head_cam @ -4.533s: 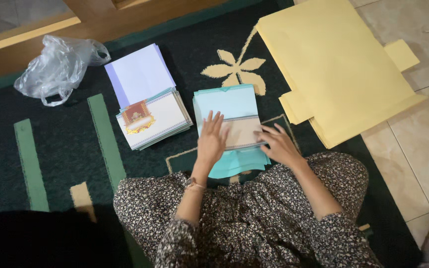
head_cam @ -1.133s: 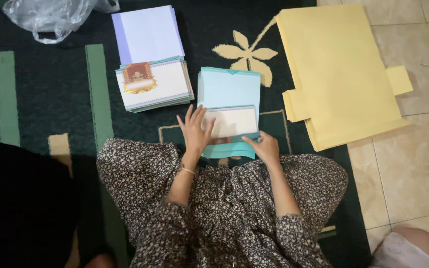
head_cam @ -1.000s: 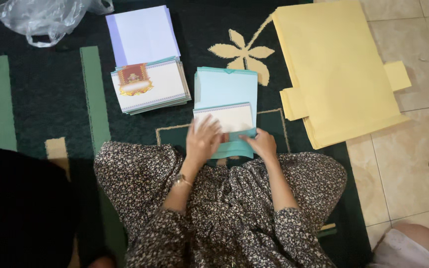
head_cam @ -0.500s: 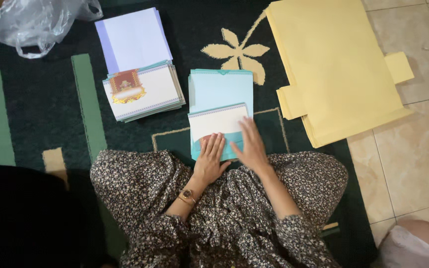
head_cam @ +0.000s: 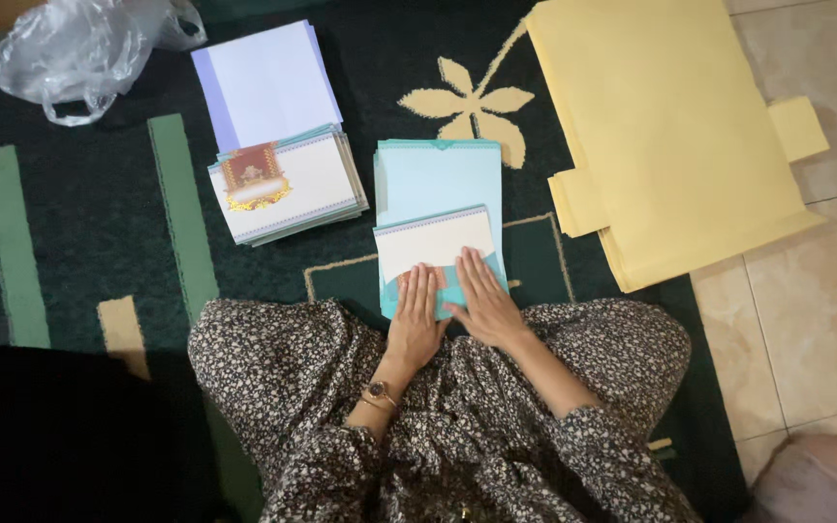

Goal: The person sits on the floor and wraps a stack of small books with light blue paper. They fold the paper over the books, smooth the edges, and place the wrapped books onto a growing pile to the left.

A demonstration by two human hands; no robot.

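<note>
My left hand (head_cam: 417, 316) and my right hand (head_cam: 481, 302) lie flat side by side on the near end of a white card (head_cam: 433, 239) with a patterned border. The card rests on a stack of light blue sheets (head_cam: 438, 179) on the dark green rug in front of my knees. Both hands press down with fingers stretched and close together, gripping nothing. A watch sits on my left wrist.
A stack of white printed cards (head_cam: 288, 189) with a red and gold emblem lies to the left, and pale lilac sheets (head_cam: 268, 82) lie behind it. Large yellow cardboard sheets (head_cam: 670, 126) lie at the right, half on tiled floor. A clear plastic bag (head_cam: 75, 53) sits far left.
Both hands slid toward me along the white card, from its middle and right edge to its near end, and now lie flat together. The view shifted slightly.
</note>
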